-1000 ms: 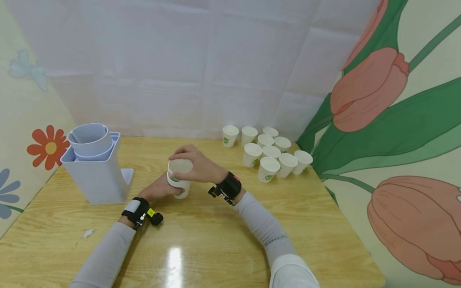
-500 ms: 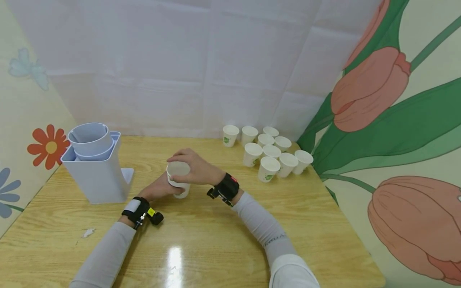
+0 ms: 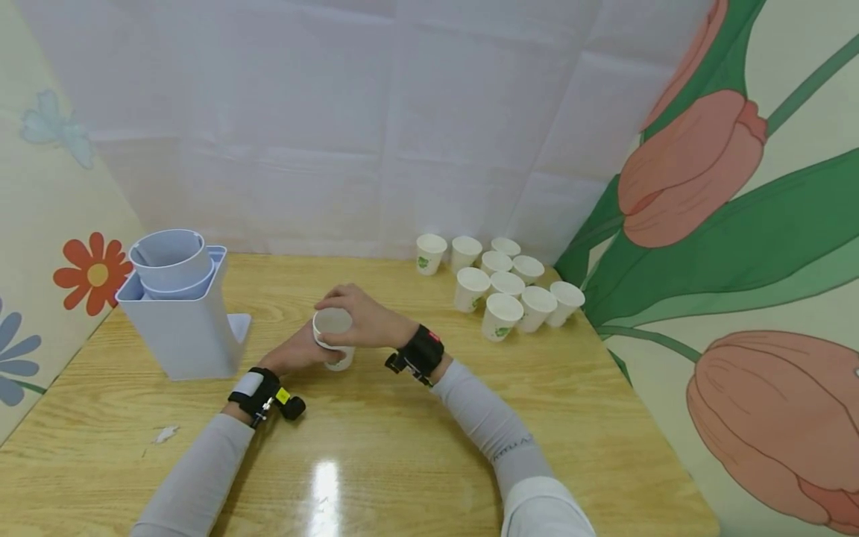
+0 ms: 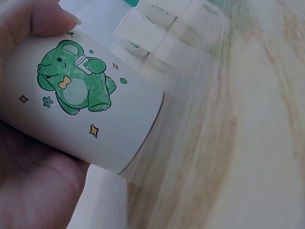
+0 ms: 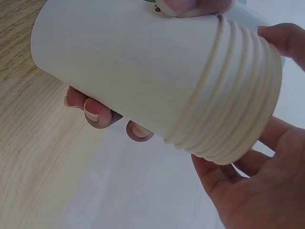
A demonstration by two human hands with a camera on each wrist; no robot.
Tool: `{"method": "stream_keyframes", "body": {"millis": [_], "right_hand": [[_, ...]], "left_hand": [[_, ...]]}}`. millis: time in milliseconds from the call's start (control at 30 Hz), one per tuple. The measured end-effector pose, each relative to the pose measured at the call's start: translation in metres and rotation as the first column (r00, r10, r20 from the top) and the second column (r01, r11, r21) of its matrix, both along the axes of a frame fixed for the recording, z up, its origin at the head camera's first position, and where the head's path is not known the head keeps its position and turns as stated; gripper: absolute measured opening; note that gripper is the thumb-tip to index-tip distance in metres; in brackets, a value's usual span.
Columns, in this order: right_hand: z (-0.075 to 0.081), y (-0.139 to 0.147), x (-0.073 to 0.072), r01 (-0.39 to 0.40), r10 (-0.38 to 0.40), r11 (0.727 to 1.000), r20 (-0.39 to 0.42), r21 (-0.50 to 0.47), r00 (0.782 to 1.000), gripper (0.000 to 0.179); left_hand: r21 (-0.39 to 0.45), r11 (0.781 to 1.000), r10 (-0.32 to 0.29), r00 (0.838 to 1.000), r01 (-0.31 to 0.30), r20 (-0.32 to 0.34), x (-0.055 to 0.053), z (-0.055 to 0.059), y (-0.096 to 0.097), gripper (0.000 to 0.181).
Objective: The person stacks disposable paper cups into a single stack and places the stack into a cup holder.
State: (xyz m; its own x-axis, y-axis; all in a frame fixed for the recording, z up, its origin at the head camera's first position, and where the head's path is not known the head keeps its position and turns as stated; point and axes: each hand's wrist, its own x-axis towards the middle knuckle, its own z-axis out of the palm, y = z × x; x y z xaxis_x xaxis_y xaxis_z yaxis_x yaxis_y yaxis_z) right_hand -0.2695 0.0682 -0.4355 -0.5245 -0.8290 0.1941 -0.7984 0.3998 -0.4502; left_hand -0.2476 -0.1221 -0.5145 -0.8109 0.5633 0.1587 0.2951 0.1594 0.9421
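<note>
Left arm: pale grey sleeve, rising from the lower left of the head view toward centre, black band at the wrist.
Left hand [image 3: 295, 352]: palm and curled fingers [image 5: 97, 110] wrapped round from below.
Right arm: grey sleeve, bent in from lower centre.
Right hand [image 3: 359, 321]: fingers [image 5: 282, 40] curled over from above, gripping.

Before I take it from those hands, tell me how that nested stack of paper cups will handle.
The stack of paper cups probably weighs little: thin paper walls, nothing visibly inside. Several rolled rims crowd together at the mouth, so it likely feels stiffer there than a single cup, while the bare wall may dent under a hard grip. Held loosely, the smooth nested cups might slide apart.
</note>
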Motion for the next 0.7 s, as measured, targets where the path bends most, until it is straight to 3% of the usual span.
{"method": "stream_keyframes", "body": {"millis": [200,367,567,700], "right_hand": [[-0.003,0.003,-0.006,-0.007,0.009,0.999,0.063,-0.035,0.998,0.049],[-0.008,0.006,-0.022,0.048,-0.026,0.984,0.131,-0.172,0.991,0.045],[-0.011,0.015,-0.063,0.19,-0.168,0.953,0.109,-0.236,0.98,0.047],[-0.011,0.025,-0.097,0.293,-0.289,0.93,0.051,-0.222,0.956,0.046]], "left_hand": [[-0.001,1.0,0.006,1.0,-0.006,0.005,0.001,0.0,0.0,0.07],[0.009,1.0,0.011,1.0,-0.011,0.026,0.001,-0.003,0.0,0.076],[0.002,0.998,0.063,0.996,-0.063,0.063,0.003,-0.006,0.0,0.082],[-0.006,0.997,0.079,0.996,-0.079,0.045,0.002,-0.004,0.0,0.082]]}}
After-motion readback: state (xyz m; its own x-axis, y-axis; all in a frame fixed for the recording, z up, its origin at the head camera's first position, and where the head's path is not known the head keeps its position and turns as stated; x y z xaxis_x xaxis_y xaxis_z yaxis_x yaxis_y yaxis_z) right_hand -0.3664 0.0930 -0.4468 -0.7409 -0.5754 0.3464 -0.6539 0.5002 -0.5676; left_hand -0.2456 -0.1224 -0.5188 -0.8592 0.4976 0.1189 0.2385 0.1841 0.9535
